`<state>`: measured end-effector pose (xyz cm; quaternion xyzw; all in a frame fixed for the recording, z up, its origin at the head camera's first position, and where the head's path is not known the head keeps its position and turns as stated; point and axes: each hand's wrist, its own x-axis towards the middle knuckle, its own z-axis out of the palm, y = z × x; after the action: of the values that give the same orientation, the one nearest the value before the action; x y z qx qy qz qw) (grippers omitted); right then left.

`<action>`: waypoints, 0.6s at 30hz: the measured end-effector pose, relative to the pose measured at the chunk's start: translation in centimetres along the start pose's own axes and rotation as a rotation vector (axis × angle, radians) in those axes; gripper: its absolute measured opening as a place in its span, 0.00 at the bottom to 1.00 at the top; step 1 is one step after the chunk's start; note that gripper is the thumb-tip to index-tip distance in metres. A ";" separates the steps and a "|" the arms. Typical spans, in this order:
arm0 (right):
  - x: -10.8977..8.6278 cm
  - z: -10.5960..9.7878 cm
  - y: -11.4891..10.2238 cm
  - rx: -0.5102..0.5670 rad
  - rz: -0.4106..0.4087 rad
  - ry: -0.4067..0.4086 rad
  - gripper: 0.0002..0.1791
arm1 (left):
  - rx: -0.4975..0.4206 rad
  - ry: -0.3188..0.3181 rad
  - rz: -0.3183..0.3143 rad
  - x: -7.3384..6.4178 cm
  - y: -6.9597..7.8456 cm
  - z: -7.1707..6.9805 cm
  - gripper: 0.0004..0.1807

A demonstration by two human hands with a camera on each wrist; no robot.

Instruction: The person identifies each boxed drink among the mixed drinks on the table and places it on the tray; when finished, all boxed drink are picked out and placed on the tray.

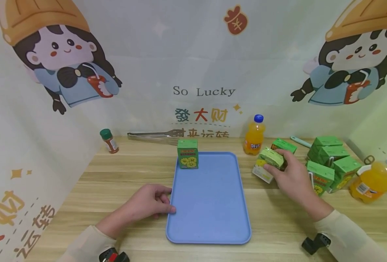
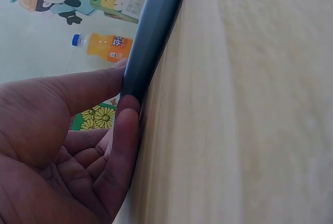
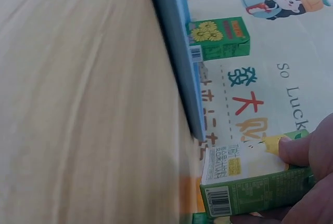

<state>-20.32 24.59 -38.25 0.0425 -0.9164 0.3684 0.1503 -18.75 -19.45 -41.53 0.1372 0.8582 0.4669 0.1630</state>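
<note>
My left hand [image 1: 149, 202] grips the left rim of a blue tray [image 1: 211, 203], thumb and fingers meeting at its edge [image 2: 151, 31]. On the tray's far left corner stands a green drink carton [image 1: 188, 154] printed with yellow flowers. To the right of the tray, my right hand [image 1: 293, 178] holds a white, yellow and green drink carton [image 1: 263, 172] between thumb and fingers. It is tilted, and the right wrist view shows the barcode on its green side [image 3: 244, 195]. Part of this carton is hidden by the hand.
Behind the held carton stand an orange soda bottle [image 1: 254, 136] and another green carton [image 1: 284, 145]. Several green cartons [image 1: 327, 145] cluster at right, beside a second orange bottle [image 1: 373, 182]. A red spice jar [image 1: 110, 141] and a metal whisk [image 1: 154, 136] lie toward the back left.
</note>
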 end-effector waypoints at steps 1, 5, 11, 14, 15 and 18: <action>0.0 -0.1 -0.1 0.006 -0.004 -0.001 0.35 | -0.001 -0.001 0.002 0.0 0.0 0.0 0.41; 0.1 -0.3 -0.4 0.033 -0.011 -0.007 0.35 | -0.005 -0.007 0.004 -0.1 0.0 -0.1 0.41; 0.4 -0.4 -1.0 0.071 -0.006 -0.030 0.35 | 0.000 -0.006 0.004 0.1 -0.3 -0.2 0.41; 0.7 -0.3 -1.3 0.117 -0.008 -0.062 0.34 | -0.003 -0.006 0.006 0.1 -0.4 -0.2 0.41; 0.8 -0.3 -1.4 0.136 -0.009 -0.074 0.33 | -0.005 -0.007 0.006 0.1 -0.4 -0.2 0.41; 1.1 -0.1 -1.8 0.191 -0.010 -0.106 0.32 | -0.013 -0.010 0.006 0.1 -0.5 -0.3 0.41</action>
<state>-21.05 23.37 -36.66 0.0806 -0.8836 0.4507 0.0987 -18.97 -19.88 -41.83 0.1411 0.8540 0.4723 0.1665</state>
